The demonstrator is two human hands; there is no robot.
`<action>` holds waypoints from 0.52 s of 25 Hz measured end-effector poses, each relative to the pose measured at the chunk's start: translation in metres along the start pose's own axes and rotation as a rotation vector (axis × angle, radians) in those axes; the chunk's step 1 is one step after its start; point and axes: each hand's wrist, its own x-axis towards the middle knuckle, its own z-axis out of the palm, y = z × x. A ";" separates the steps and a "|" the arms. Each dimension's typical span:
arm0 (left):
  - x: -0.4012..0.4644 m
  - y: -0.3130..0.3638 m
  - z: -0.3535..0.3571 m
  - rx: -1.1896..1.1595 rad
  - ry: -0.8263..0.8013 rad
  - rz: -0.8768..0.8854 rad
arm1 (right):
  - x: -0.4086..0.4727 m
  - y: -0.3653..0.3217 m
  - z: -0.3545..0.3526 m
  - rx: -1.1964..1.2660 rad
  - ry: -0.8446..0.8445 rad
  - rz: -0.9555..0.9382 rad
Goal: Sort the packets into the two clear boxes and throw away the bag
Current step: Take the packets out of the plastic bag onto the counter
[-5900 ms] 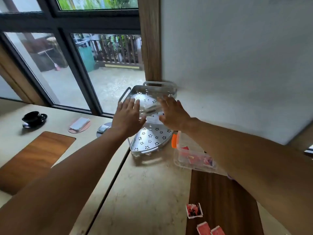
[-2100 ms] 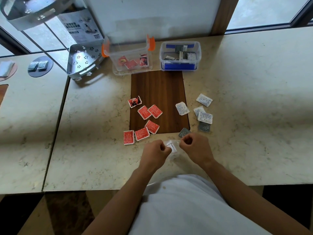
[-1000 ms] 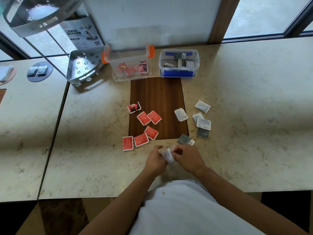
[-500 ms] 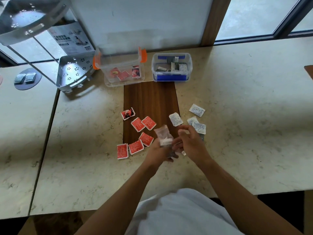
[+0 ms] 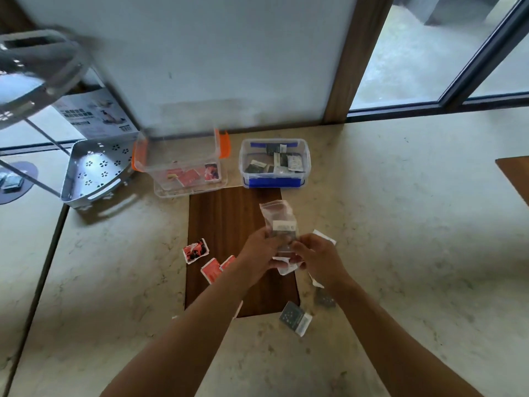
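Bag (image 5: 278,222): small, clear plastic, crumpled, with a white label strip across its middle; print on the label too small to read. It stood upright above the wooden inlay (image 5: 229,213) of the table (image 5: 400,224), held between both hands.

Left hand (image 5: 259,253): fingers curled round the bag's lower left edge, gripping it.

Right hand (image 5: 316,257): fingers curled at the bag's lower right edge, pinching it. A white scrap showed under the two hands; what it was could not be told.

Red packets (image 5: 210,269): square, red and white, lying loose on the inlay's left side, partly hidden by the left forearm. One packet (image 5: 195,250) carried a dark picture; no wording legible.

Grey packet (image 5: 294,318): dark, dotted, with a white end, lying just off the inlay's near right corner. Other white and grey packets lay beside the right wrist, mostly hidden.

Orange box (image 5: 186,164): clear, orange clips, open, at the inlay's far edge, holding red packets.

Blue box (image 5: 274,163): clear, blue base, open, just right of the orange box, holding white and dark packets.

Rack (image 5: 91,173): grey, perforated, left of the boxes. Behind it stood a carton (image 5: 94,114) with a barcode; its text was unreadable.
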 end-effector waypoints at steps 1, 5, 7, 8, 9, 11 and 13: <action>0.012 0.011 0.000 0.033 0.019 0.015 | 0.014 -0.008 -0.002 0.039 0.021 0.015; 0.065 0.056 -0.001 0.173 0.079 0.089 | 0.076 -0.033 -0.007 0.130 0.122 0.030; 0.092 0.070 -0.002 0.312 0.182 0.079 | 0.104 -0.044 -0.007 0.191 0.183 0.037; 0.104 0.076 -0.003 0.350 0.212 0.061 | 0.116 -0.049 -0.007 0.237 0.204 0.044; 0.113 0.080 -0.005 0.377 0.219 0.046 | 0.127 -0.054 -0.008 0.269 0.217 0.044; 0.127 0.083 -0.011 0.423 0.197 0.065 | 0.146 -0.061 -0.008 0.274 0.205 0.006; 0.137 0.088 -0.017 0.455 0.206 0.112 | 0.162 -0.066 -0.008 0.248 0.191 -0.012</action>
